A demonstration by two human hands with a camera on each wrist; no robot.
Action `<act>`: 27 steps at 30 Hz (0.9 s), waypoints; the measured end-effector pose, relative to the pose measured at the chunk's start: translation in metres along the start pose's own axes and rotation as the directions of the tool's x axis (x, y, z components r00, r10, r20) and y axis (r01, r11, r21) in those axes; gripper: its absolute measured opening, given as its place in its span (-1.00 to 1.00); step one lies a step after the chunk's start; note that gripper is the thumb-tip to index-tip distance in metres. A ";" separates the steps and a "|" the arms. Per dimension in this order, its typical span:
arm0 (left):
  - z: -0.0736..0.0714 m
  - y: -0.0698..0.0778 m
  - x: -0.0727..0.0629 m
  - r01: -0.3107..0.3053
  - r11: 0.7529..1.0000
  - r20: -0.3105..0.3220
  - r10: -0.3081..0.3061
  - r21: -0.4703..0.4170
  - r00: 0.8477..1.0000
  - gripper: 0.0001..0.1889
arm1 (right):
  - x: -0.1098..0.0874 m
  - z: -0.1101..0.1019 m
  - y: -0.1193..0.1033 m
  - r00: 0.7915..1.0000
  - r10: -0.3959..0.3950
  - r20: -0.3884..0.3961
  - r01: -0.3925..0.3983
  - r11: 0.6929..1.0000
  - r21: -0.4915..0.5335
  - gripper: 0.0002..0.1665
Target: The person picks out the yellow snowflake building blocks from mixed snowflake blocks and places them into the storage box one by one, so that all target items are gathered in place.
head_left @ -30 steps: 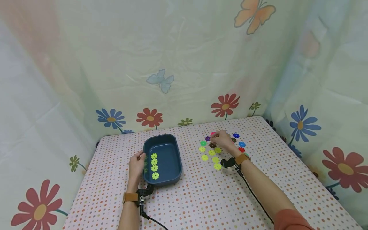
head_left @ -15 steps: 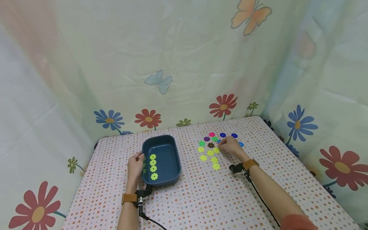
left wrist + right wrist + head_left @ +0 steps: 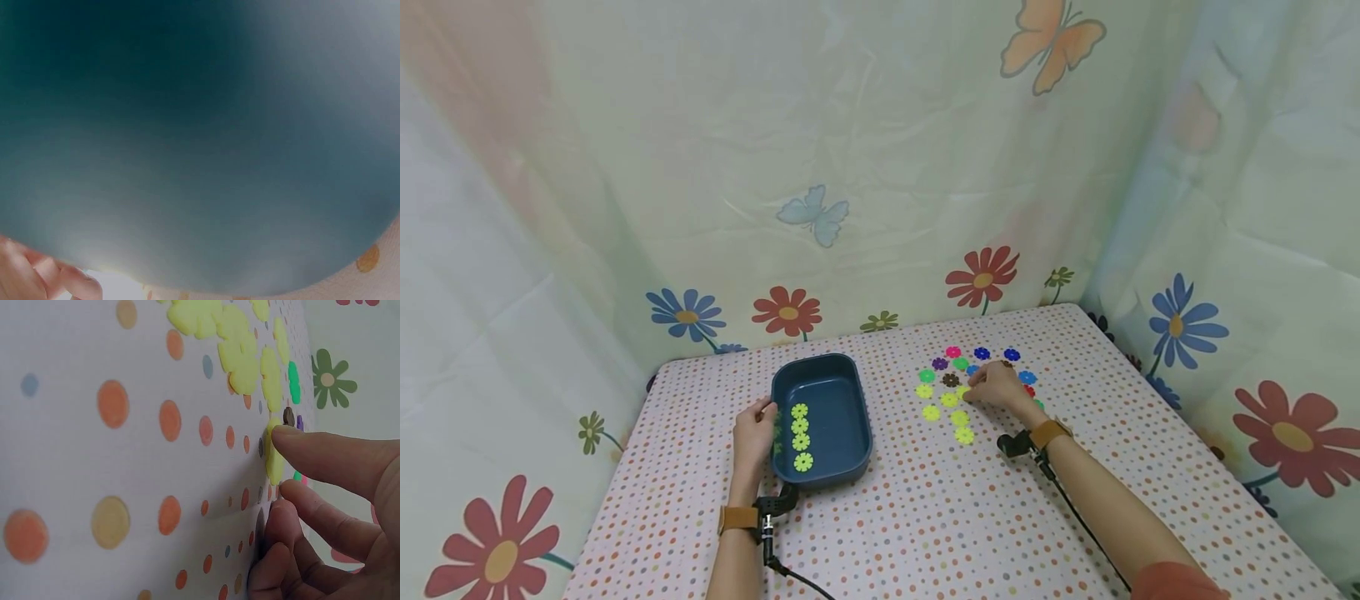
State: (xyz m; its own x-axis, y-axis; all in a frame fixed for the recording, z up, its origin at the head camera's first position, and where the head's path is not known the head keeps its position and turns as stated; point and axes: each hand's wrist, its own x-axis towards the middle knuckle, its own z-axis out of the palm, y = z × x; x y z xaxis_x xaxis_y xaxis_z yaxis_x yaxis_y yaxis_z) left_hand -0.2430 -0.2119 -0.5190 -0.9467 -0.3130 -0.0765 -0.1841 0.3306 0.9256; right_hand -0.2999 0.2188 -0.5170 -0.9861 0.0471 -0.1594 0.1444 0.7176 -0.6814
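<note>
My left hand (image 3: 752, 436) holds the left rim of a dark blue plastic basin (image 3: 838, 412), its thumb and fingers curled at the edge. In the left wrist view, the basin's wall (image 3: 187, 169) fills most of the picture, with some fingers (image 3: 44, 278) at the lower left. Several yellow flower-shaped plastic discs (image 3: 801, 442) lie in a column inside the basin. Over at the right, my right hand (image 3: 1000, 388) has thumb and index finger at opposite edges of another yellow flower disc (image 3: 273, 459), which lies on the table. The other fingers are curled beneath.
Around the right hand lie several more flower discs: yellow (image 3: 931, 412), green (image 3: 927, 376), brown (image 3: 951, 380), purple (image 3: 940, 364), pink (image 3: 952, 352) and blue (image 3: 1012, 354). The dotted tablecloth (image 3: 910, 517) covers the table. Patterned curtains (image 3: 880, 167) stand behind and at both sides.
My right hand has moved from the purple and pink discs rightward and nearer, down to a yellow disc. The left hand stays at the basin's rim, and the basin holds its place.
</note>
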 end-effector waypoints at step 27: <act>-0.001 -0.001 -0.003 -0.039 0.999 -0.006 0.039 0.001 0.999 -0.51 | -0.004 0.003 -0.001 0.998 -0.057 -0.014 0.057 0.998 -0.022 -0.61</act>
State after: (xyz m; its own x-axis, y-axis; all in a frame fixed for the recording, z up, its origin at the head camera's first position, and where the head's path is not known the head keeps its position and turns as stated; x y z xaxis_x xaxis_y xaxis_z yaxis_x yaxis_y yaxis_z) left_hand -0.2398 -0.2123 -0.5190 -0.9516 -0.3049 -0.0378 -0.1468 0.3432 0.9277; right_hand -0.2958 0.2152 -0.5177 -0.9938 0.0157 -0.1103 0.0863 0.7343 -0.6733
